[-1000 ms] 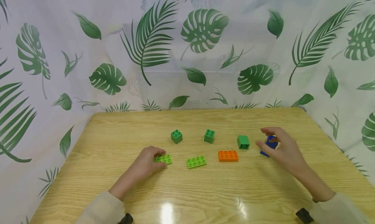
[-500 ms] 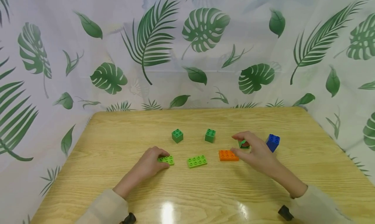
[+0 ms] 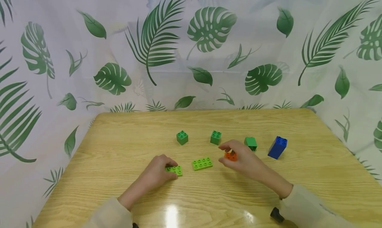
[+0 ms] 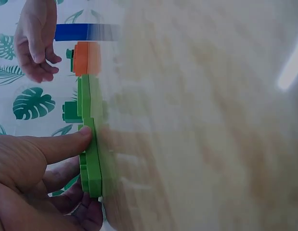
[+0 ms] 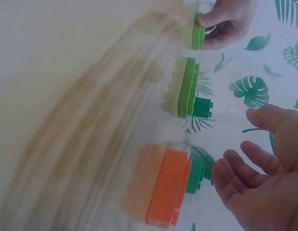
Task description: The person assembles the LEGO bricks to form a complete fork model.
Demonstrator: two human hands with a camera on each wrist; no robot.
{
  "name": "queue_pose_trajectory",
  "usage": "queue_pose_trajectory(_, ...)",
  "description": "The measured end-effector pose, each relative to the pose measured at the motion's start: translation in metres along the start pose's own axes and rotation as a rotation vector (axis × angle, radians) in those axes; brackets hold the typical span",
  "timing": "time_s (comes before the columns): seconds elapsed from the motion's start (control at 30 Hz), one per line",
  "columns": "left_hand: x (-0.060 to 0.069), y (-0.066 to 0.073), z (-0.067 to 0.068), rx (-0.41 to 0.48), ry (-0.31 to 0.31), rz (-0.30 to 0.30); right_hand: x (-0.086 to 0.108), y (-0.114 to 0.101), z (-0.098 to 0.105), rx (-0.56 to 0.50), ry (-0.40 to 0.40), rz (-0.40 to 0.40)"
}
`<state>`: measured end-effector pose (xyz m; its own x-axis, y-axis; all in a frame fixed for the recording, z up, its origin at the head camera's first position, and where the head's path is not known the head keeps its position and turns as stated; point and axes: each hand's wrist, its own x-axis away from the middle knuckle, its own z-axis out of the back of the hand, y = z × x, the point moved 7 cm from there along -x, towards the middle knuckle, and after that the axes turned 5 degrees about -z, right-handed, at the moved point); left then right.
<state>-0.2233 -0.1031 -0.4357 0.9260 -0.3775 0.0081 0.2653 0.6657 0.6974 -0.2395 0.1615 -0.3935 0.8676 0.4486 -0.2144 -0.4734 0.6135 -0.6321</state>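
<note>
A light green building brick (image 3: pixel 176 170) lies on the table at the left, pinched between the thumb and fingers of my left hand (image 3: pixel 156 173). In the left wrist view the thumb presses one side of that brick (image 4: pixel 93 163). My right hand (image 3: pixel 243 157) hovers over an orange brick (image 3: pixel 230 156), fingers loosely bent and holding nothing. The right wrist view shows this hand (image 5: pixel 264 178) apart from the orange brick (image 5: pixel 168 187). Between the hands lies a second light green brick (image 3: pixel 202 163).
Two dark green bricks (image 3: pixel 182 137) (image 3: pixel 216 137) stand studs up behind the light green ones. Right of them, another green brick (image 3: pixel 250 143) lies tipped, beside a tall blue brick (image 3: pixel 277 147). A leaf-patterned curtain (image 3: pixel 167 55) hangs behind the wooden table (image 3: pixel 140 125).
My right hand has moved left, from the blue brick past the tipped green one to above the orange brick. My left hand has shifted slightly right and nearer with the light green brick.
</note>
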Motion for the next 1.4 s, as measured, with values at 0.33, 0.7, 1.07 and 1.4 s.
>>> queue_pose_trajectory(0.33, 0.01, 0.009, -0.007, 0.039, -0.044, 0.012, -0.015, -0.016, -0.026, 0.041, -0.109, 0.04)
queue_pose_trajectory(0.7, 0.019, 0.018, -0.014, 0.038, -0.061, -0.01, -0.032, -0.018, -0.045, 0.094, -0.185, -0.054)
queue_pose_trajectory(1.07, 0.026, 0.026, -0.017, 0.036, -0.048, -0.066, -0.042, -0.018, -0.058, 0.121, -0.23, -0.047)
queue_pose_trajectory(1.4, 0.026, 0.028, -0.024, 0.036, -0.062, -0.071, -0.043, -0.013, -0.066, 0.115, -0.28, -0.045)
